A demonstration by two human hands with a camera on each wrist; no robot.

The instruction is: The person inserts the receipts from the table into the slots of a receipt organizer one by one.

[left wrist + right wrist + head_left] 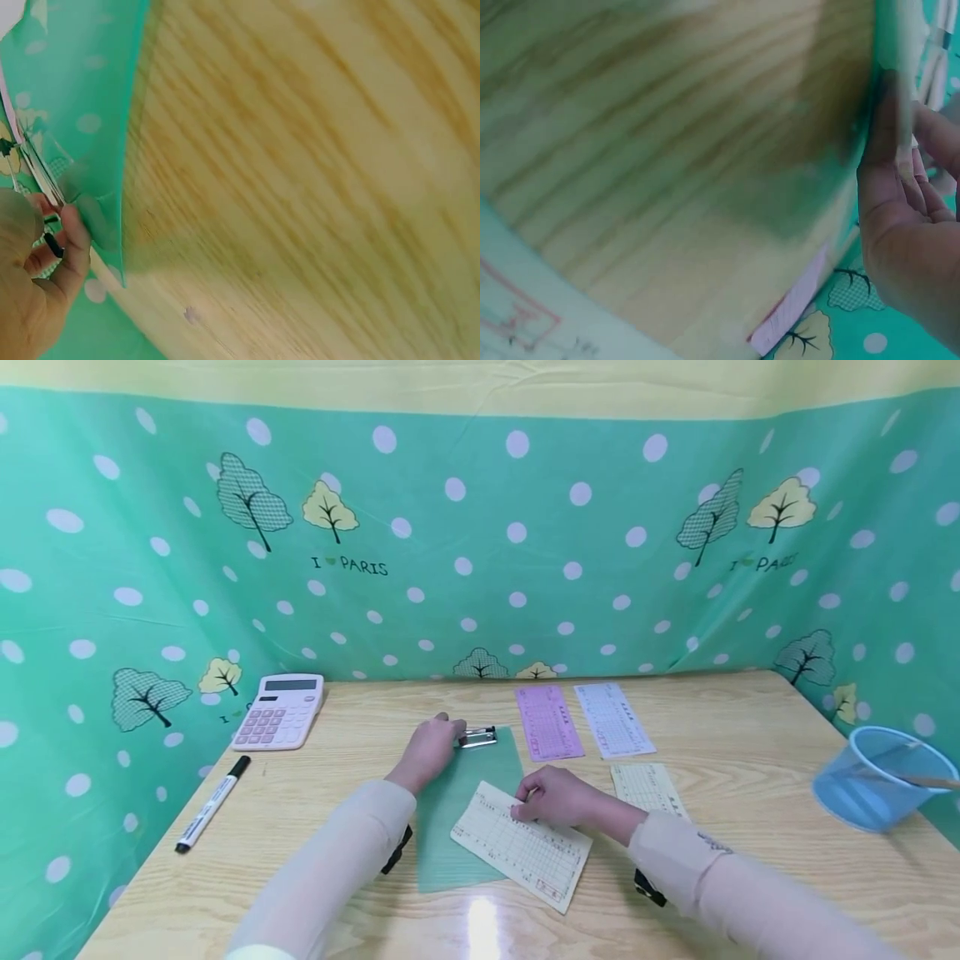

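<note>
A translucent green clipboard (441, 839) lies on the table with its metal clip (480, 737) at the far end. My left hand (429, 753) pinches the clip; in the left wrist view, thumb and fingers close around the metal clip (41, 174). With thumb and fingers, my right hand (557, 795) grips the edge of a cream printed form (517, 847). That form is tilted over the clipboard's right part, its lower corner past the board's edge. Another cream form (648, 785) lies partly behind the right forearm.
Pink (549, 722) and white (615, 720) forms lie beyond the right hand. At the left are a pink calculator (279, 712) and a marker (213, 803). A blue mesh pen holder (870, 785) stands at the right. A green polka-dot curtain (480, 543) hangs behind the table.
</note>
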